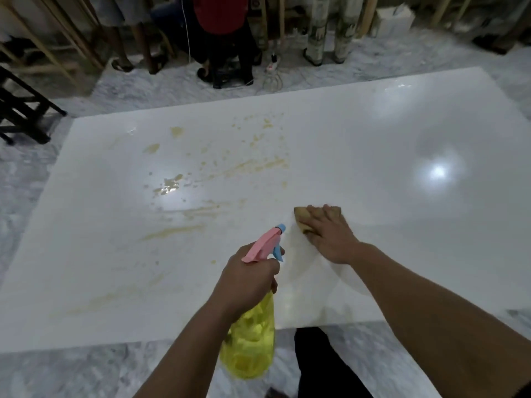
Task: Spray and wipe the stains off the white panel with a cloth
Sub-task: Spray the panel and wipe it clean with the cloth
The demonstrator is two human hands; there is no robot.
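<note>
Your left hand (247,271) grips the spray bottle (250,337), nozzle toward stains (201,173) ahead; your right hand (330,234) presses flat on the cloth (301,216), ready to wipe the white panel (373,145).

Marble-patterned grey floor (71,374) beneath and around, showing near the wrists and far beyond the fingertips. Far ahead of the left hand: a seated person in a red top (221,12) and dark trousers, a second person's bare legs (123,41) just beside. Black slatted stand (20,110) well off to the left. Beyond the right hand: white power strip (273,63) with cord on the floor, two patterned rolls (330,27) upright, pale wooden poles (367,12), white box (395,20).
</note>
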